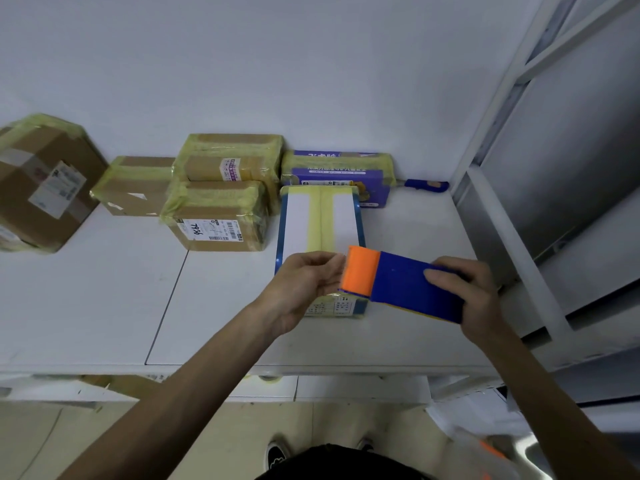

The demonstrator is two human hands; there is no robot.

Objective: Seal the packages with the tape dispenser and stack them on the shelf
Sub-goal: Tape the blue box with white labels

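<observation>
Your R hand [464, 296] grips the tape dispenser [401, 285] body; L hand [304, 289] pinches its orange end, just above the package [298, 220]. Prob light, stiff: lift by sides.

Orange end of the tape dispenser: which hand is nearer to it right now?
Left. The left hand pinches the orange end of the tape dispenser; the right hand grips it at the opposite, blue end.

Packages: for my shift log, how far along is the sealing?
Done: five back packages wear yellow tape. In hand: the white box has tape along its top; the right hand holds the tape dispenser at its near end, the left hand pinching its orange tip. Left: finishing and stacking it.
</observation>
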